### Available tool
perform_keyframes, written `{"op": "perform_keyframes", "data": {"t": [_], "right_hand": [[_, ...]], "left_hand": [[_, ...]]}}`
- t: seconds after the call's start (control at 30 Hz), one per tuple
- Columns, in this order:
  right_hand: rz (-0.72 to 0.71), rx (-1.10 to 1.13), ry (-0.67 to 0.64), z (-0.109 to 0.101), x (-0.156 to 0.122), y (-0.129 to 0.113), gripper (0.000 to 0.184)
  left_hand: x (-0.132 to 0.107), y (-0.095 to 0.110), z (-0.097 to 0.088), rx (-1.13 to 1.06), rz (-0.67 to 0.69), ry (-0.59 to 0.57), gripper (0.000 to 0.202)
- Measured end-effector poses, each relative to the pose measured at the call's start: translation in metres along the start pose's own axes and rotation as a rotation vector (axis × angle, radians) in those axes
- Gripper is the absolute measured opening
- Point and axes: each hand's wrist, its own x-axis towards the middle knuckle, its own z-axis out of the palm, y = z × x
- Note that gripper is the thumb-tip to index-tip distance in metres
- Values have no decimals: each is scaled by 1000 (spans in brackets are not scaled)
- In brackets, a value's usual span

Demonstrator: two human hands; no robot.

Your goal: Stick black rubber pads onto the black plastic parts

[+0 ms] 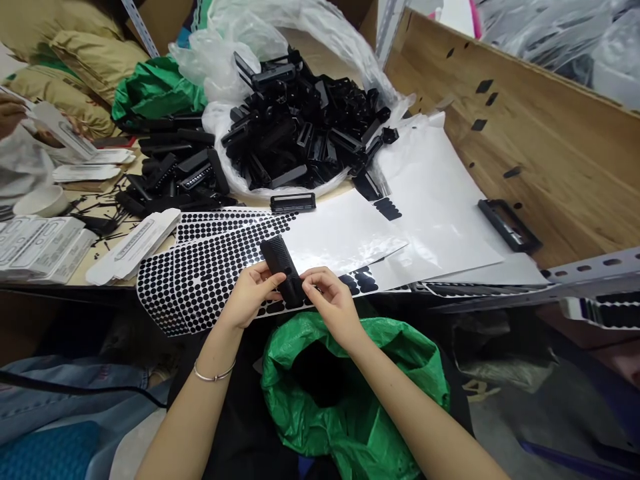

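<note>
A long black plastic part (pixel 281 260) with a textured face is held tilted above the table's front edge. My left hand (pixel 250 293) is closed round its left side, thumb lying across the face. At its lower right edge, my right hand (pixel 333 303) is closed with thumb and fingertips pinching the part; whether a small piece is also between them is hidden. Beneath and left of the hands lie sheets of round black stickers (pixel 200 280). A blank white sheet (pixel 340 233) lies just behind. Another black part (pixel 293 203) rests at the sheets' back edge.
A clear plastic bag (pixel 225 127) heaped with black parts (pixel 300 127) stands behind. An open green sack (pixel 400 360) is below my forearms. White boxes (pixel 45 247) and a flat carton (pixel 133 247) lie left, near another person's hand (pixel 11 113). A wooden board (pixel 550 133) borders the right.
</note>
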Motion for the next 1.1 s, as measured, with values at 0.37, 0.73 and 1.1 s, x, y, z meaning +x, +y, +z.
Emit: {"op": "perform_keyframes", "data": {"t": [0.37, 0.73, 1.1], "right_hand": [[-7, -40, 25, 3, -2, 1, 12], [-6, -75, 27, 3, -3, -1, 11], [1, -81, 73, 5, -3, 0, 12]], "left_hand": [[0, -1, 2, 8, -2, 10, 39], [-1, 0, 4, 17, -9, 27, 38], [-2, -2, 4, -8, -2, 15, 38]]}}
